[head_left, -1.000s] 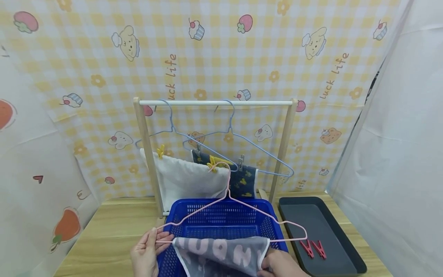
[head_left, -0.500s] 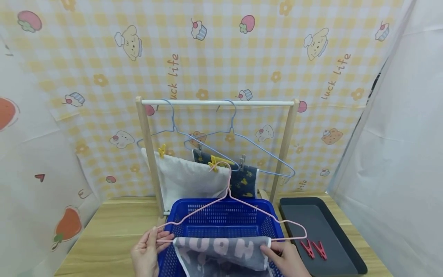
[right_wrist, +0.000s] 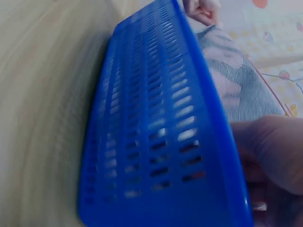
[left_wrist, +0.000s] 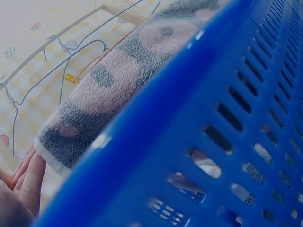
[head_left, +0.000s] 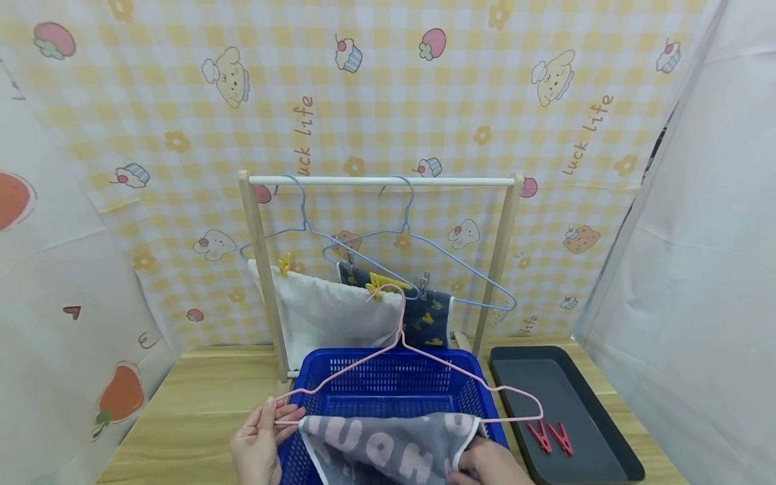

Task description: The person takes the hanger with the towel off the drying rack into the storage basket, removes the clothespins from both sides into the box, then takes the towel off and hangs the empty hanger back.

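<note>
A pink wire hanger (head_left: 436,360) is held over the blue basket. My left hand (head_left: 259,431) pinches its left corner between thumb and fingers. Draped over the hanger's lower bar is a grey towel with pink lettering (head_left: 388,444), also seen close up in the left wrist view (left_wrist: 102,82). My right hand (head_left: 488,465) grips the towel's right edge below the bar; its fingertips are partly hidden behind the cloth. In the right wrist view the right hand (right_wrist: 274,151) is beside the basket's rim, against the towel (right_wrist: 236,80).
The blue basket (head_left: 394,353) stands before a wooden rack with a white rail (head_left: 345,180). Two blue hangers (head_left: 451,256) hang there, with a white towel (head_left: 330,316) and a dark patterned towel (head_left: 418,323) clipped on. Red clothespins (head_left: 560,439) lie in a grey tray (head_left: 539,364) at right.
My right hand rose to the towel's edge near the bar, then moved back down. The towel's right edge has shifted slightly right and the top slants. My left hand has stayed in place.
</note>
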### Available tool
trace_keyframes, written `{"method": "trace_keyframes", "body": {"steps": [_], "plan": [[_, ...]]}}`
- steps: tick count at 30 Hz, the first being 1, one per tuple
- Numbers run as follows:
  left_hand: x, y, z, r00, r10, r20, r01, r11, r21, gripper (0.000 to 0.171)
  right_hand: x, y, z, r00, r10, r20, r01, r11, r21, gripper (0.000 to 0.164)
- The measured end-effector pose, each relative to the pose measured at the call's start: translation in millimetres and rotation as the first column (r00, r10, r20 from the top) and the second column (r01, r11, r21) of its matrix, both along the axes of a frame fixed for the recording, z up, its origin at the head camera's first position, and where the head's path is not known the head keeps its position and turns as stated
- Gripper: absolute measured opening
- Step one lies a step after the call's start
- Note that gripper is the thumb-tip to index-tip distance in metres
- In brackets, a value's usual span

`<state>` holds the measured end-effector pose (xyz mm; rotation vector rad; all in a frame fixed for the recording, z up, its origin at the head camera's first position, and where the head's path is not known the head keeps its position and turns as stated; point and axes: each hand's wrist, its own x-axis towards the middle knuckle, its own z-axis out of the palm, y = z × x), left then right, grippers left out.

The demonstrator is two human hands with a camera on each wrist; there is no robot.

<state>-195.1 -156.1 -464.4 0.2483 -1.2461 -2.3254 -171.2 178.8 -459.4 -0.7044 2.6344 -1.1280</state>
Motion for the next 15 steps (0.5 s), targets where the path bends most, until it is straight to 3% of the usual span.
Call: {"method": "trace_keyframes", "body": {"steps": [3,5,7,8,10,12,13,15], "plan": [[-2.1,1,-4.2,0.998,0.003,-0.070,-0.005,1.000,-0.030,0.026,1.8,0,4.7,0.982,-0.179,0.068,0.185,0.976,-0.113,0.026],[-4.1,1,-7.7,0.995,0.017,-0.101,-0.022,0.998,-0.050,0.024,3.4,0,8.1,0.943,-0.299,0.147,0.325,0.925,-0.197,0.028],[-5.4,1,-8.9,0.994,0.037,-0.100,-0.042,0.998,-0.052,0.023,4.3,-1,9.5,0.912,-0.371,0.176,0.405,0.884,-0.234,0.029],[-5.7,2,-9.0,0.994,0.047,-0.097,-0.052,0.997,-0.052,0.024,4.6,-1,9.2,0.910,-0.383,0.160,0.412,0.881,-0.233,0.029],[-5.7,3,-7.5,0.995,0.070,-0.071,-0.073,0.996,-0.041,0.025,4.4,0,6.9,0.937,-0.345,0.053,0.348,0.913,-0.214,0.025],[-5.0,4,-5.0,0.995,0.079,-0.068,-0.080,0.997,-0.014,0.026,3.3,2,2.9,0.962,-0.244,-0.125,0.225,0.963,-0.150,0.021],[-4.5,5,-3.8,0.994,0.084,-0.065,-0.085,0.996,-0.009,0.026,2.7,3,0.8,0.958,-0.171,-0.229,0.152,0.984,-0.099,0.020],[-3.5,6,-1.1,0.994,0.093,-0.063,-0.093,0.996,0.003,0.026,0.9,4,-3.1,0.928,-0.010,-0.372,0.012,1.000,0.001,0.022]]}}
